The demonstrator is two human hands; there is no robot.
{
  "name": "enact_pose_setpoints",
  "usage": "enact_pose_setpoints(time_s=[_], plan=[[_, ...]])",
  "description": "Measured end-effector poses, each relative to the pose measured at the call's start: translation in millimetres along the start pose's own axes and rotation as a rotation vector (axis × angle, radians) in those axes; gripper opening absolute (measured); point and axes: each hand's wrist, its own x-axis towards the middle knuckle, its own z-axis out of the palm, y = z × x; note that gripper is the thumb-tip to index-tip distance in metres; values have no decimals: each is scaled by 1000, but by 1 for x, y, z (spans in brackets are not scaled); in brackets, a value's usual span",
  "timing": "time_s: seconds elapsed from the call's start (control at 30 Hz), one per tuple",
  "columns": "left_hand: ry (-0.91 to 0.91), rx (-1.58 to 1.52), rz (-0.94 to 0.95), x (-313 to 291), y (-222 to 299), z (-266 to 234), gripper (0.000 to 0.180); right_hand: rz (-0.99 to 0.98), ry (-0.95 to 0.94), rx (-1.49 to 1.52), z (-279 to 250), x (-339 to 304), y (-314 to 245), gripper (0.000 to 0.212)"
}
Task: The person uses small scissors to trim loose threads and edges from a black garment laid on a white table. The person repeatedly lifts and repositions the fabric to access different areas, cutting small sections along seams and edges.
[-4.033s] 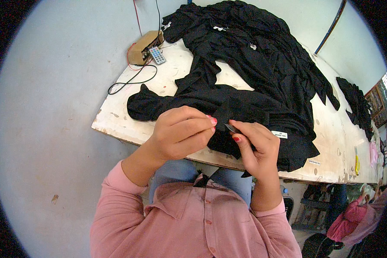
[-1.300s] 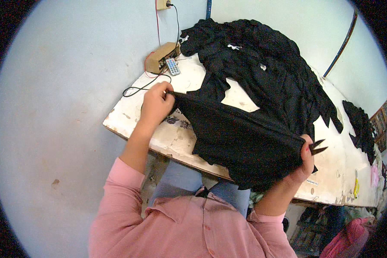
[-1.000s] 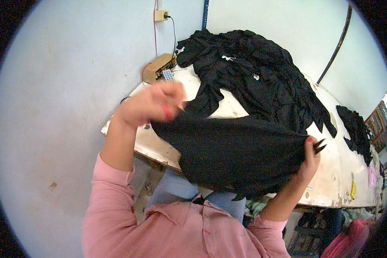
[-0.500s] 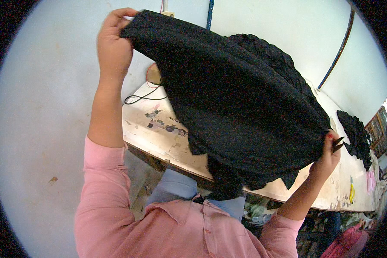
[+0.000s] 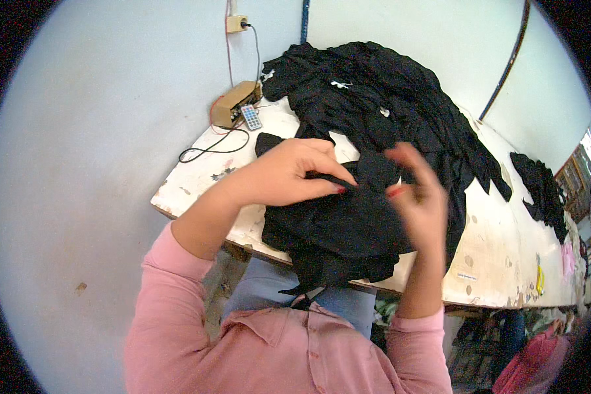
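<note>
Black cloth, a garment (image 5: 338, 226), lies bunched at the near edge of our white worktable (image 5: 489, 253). Our left hand (image 5: 289, 174) pinches a fold of it between thumb and fingertips. Our right hand (image 5: 417, 197) hovers beside it, fingers loosely spread; we cannot tell if it grips anything. Beyond the garment sits a black pile (image 5: 374, 98); left of that, a tan box (image 5: 233, 105) and grey remote (image 5: 251, 117). A small white label (image 5: 467, 276) lies right of the garment.

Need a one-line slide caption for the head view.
Both hands, left hand and right hand, pinch a black garment at a white table.
</note>
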Motion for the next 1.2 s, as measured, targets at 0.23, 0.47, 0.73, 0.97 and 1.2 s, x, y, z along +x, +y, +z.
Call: enact_pose_setpoints(time_s=[0.23, 0.47, 0.73, 0.97, 1.2], plan=[[-173, -418, -114, -3, -20, 32, 30, 284, 82, 447, 14, -9, 0, 23], [254, 186, -243, 1, -85, -27, 24, 134, 394, 332, -43, 3, 10, 20], [-16, 211, -310, 8, -11, -19, 23, 61, 828, 389, -103, 6, 55, 19], [754, 355, -248, 0, -80, -91, 17, 72, 827, 232, -115, 1, 69, 30], [-301, 241, -716, -49, -80, -87, 50, 185, 771, 272, -113, -15, 72, 30]])
